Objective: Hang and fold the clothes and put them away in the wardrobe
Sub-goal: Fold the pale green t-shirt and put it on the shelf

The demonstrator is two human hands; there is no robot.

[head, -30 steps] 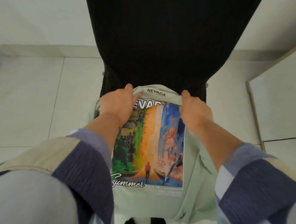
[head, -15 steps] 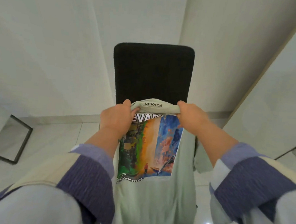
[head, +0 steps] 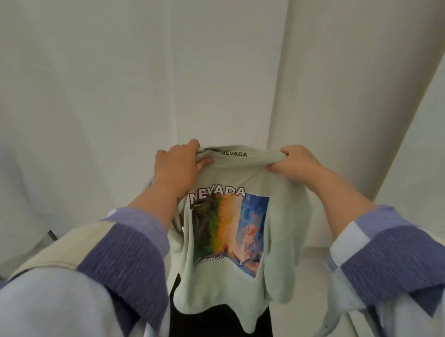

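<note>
T-shirt [head: 231, 286] hangs lengthwise, collar up, print facing camera; left hand [head: 177, 166], right hand [head: 295, 163] both clenched on collar.

T-shirt [head: 278, 228]: soft matt cloth, print smooth. Sleeve cuffs [head: 125, 262]: ribbed cloth. Chair back [head: 216, 330]: matt black fabric. Wall [head: 89, 74] appeared smooth, matt.

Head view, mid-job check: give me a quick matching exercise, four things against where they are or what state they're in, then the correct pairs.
Things:
1. left hand
2. right hand
3. green T-shirt
4. black chair back

Places or states:
A. hangs in the air, print side showing
B. grips the collar's right end
C. low, behind the hem
D. grips the collar's left end

Pairs: 1-D, 2-B, 3-A, 4-C
</note>
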